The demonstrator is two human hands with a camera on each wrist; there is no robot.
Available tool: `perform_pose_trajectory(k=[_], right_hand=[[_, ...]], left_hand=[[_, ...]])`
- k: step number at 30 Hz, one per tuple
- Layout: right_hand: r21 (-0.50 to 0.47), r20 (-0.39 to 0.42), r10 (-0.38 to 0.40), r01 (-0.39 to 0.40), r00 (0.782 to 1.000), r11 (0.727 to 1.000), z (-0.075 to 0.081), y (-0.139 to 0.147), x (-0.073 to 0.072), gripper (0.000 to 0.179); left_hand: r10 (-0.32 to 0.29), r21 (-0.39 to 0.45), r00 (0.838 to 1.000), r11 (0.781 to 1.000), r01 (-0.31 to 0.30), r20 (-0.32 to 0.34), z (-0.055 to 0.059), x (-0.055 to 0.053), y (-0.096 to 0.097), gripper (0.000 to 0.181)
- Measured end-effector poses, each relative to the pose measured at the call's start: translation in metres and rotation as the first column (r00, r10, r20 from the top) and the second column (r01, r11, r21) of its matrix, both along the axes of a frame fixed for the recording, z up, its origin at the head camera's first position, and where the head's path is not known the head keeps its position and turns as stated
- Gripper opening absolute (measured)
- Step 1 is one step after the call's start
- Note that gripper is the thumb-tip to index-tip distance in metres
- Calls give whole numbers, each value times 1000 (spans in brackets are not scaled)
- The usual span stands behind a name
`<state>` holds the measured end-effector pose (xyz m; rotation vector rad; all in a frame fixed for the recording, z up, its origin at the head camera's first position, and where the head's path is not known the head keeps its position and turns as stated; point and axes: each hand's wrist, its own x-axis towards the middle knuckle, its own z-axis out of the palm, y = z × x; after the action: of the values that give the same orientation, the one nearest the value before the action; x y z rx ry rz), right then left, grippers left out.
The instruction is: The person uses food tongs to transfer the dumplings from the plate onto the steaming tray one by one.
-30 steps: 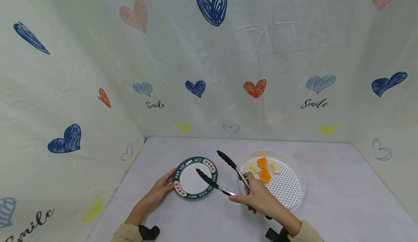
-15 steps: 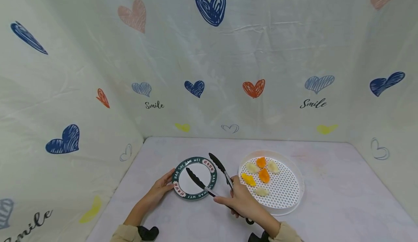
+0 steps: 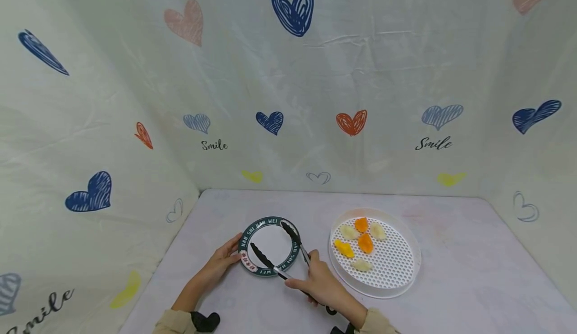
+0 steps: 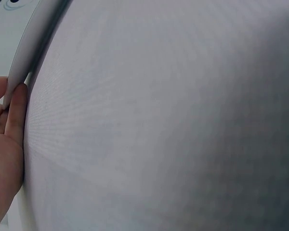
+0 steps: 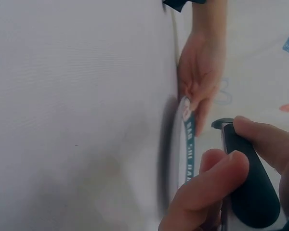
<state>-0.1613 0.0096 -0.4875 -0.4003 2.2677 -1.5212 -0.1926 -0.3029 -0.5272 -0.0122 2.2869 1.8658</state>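
Note:
At the left of the table is a white plate (image 3: 270, 246) with a dark green lettered rim. My left hand (image 3: 221, 260) pinches its left edge; in the left wrist view fingers (image 4: 17, 115) lie on both sides of the rim. My right hand (image 3: 322, 276) grips black-tipped tongs (image 3: 262, 257), whose two arms stand spread apart over the plate with nothing between them. In the right wrist view, thumb and fingers close around the tongs' dark handle (image 5: 253, 187), beside the plate's edge (image 5: 190, 139).
Right of the tongs stands a round white perforated tray (image 3: 398, 261). On its left half lie several orange, yellow and pale pieces, among them an orange piece (image 3: 365, 243) and a yellow piece (image 3: 344, 248). A heart-printed curtain (image 3: 387, 73) hangs behind the white table (image 3: 469, 269).
My right hand has moved left with the tongs, away from the tray, uncovering the yellow piece and a pale one. Both tong tips now overlap the plate. My left hand and the plate stay put.

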Motion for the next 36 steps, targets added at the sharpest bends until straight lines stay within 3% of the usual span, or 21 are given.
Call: perform_pose_trajectory(k=[13,25,36], right_hand=[[27,-4,-10,10,1000,1000,-15,-9,-4,96],[29,7,-38,37,999,999,-26,-18,-3,83],[85,20,-51,49,998,995,-24,-20,-2,89]], left_hand=[[8,5,1000,1000,-8,-7,-1,0,1,62],[-2,-2,1000,1000,2,-7,-1,0,-1,62],[5,-28,1000,1000,-5,-7,-1,1,0,63]])
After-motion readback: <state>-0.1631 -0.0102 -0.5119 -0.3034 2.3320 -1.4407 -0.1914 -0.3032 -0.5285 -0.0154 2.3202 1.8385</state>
